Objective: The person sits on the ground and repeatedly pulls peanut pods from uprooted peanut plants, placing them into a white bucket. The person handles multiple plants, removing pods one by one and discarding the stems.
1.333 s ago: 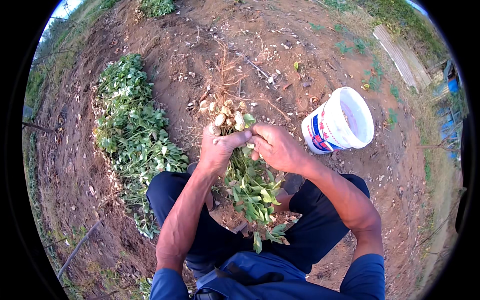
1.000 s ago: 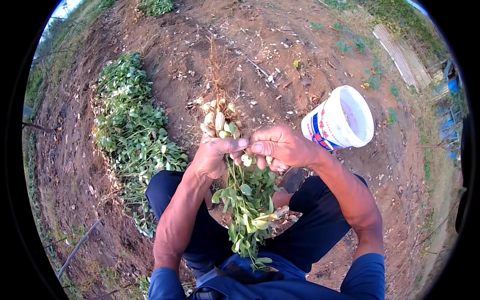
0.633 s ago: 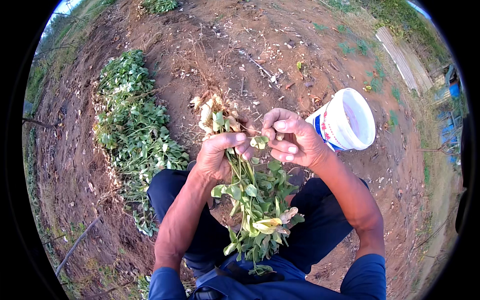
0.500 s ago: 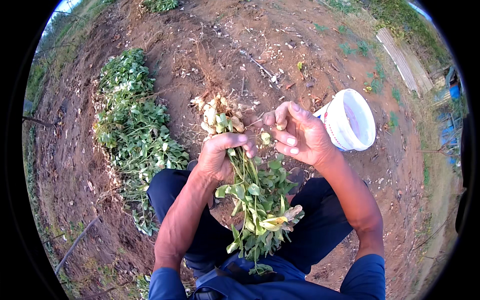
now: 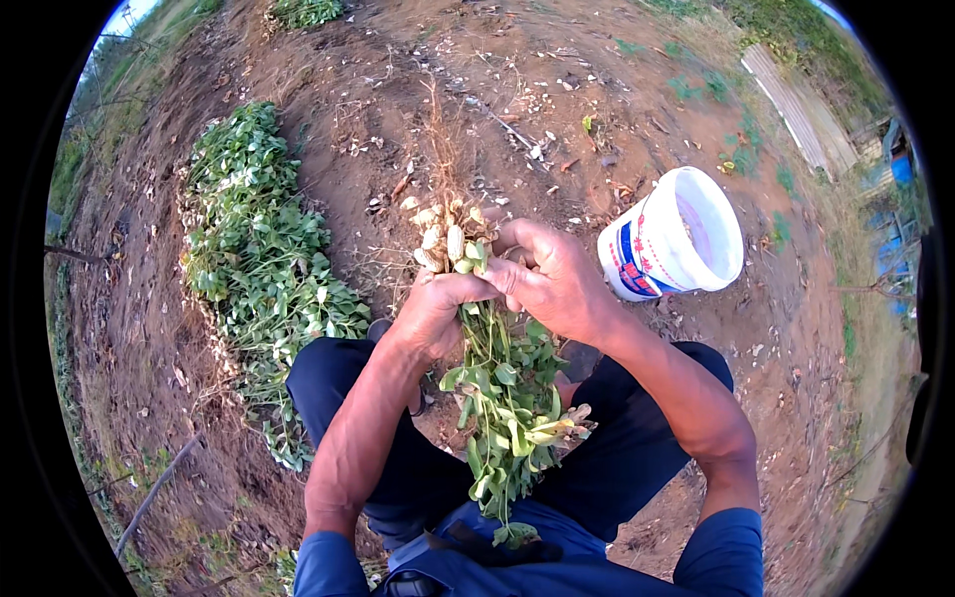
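Note:
My left hand (image 5: 435,310) is closed round the stems of an uprooted peanut plant (image 5: 507,418), just below its pods. The green leaves hang down between my knees, some yellowed. Above my fist, a cluster of pale tan peanut pods (image 5: 438,237) sits among thin brown roots pointing away from me. My right hand (image 5: 552,281) is closed at the right side of this cluster, its thumb close to my left thumb. Its fingertips are partly hidden behind the pods and a green leaf, and they appear to grip peanut pods there.
A white bucket (image 5: 625,244) with blue and red markings stands to the right, tilted in view. A long heap of peanut plants (image 5: 264,229) lies on the left. Brown soil (image 5: 557,119) carries scattered dry leaves and twigs. Corrugated sheets (image 5: 796,109) lie at the far right.
My right hand has moved left from beside the plant onto the pods, and its spread fingers have closed. The left hand keeps its hold on the stems.

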Tool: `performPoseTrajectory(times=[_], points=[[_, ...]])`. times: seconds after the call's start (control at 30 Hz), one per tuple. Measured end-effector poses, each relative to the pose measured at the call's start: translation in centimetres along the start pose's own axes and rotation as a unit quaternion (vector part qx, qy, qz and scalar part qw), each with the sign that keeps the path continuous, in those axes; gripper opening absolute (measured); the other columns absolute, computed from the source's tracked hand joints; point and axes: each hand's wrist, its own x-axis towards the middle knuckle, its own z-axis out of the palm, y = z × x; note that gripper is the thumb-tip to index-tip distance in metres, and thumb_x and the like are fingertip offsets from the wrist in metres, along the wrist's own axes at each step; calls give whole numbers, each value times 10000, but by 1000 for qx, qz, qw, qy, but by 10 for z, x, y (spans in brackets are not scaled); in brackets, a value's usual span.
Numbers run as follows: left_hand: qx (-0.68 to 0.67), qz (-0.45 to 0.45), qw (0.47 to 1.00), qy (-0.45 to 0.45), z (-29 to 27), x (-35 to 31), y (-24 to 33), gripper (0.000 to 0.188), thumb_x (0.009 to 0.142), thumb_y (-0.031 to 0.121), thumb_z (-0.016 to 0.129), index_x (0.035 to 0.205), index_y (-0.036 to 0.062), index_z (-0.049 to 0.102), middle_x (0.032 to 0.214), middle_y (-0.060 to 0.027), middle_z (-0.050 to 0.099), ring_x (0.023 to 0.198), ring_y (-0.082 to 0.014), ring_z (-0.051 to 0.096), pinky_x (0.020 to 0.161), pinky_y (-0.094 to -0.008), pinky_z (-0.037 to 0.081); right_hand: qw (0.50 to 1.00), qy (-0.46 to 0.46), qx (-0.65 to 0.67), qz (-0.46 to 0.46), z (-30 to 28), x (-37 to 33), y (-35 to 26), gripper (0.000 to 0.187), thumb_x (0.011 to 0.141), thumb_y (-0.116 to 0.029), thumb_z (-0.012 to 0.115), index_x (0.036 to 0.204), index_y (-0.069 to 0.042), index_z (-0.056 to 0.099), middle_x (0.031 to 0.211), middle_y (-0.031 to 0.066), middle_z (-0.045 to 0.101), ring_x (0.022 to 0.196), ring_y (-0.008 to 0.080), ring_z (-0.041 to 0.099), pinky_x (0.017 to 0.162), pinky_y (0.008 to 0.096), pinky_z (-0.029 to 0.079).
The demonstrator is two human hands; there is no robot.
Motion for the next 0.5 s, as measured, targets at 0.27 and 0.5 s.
performPoseTrajectory(times=[0.27, 0.5], points=[[-44, 64, 997, 15, -7, -2, 8, 440, 860, 153, 791, 1234, 4, 614, 968, -106, 701, 795, -209, 687, 695, -374, 613, 979, -6, -196, -50, -26, 1, -8, 248, 987, -200, 693, 1030, 38, 636, 700, 67, 662, 612, 89, 629, 545, 296, 496], [7, 113, 990, 82, -3, 2, 3, 248, 861, -12, 746, 1096, 16, 673, 932, -60, 722, 726, -136, 670, 599, -292, 554, 942, -12, -301, -149, -14, -2, 7, 254, 992, -276, 659, 1044, -27, 651, 676, 199, 639, 617, 364, 677, 560, 449, 485]])
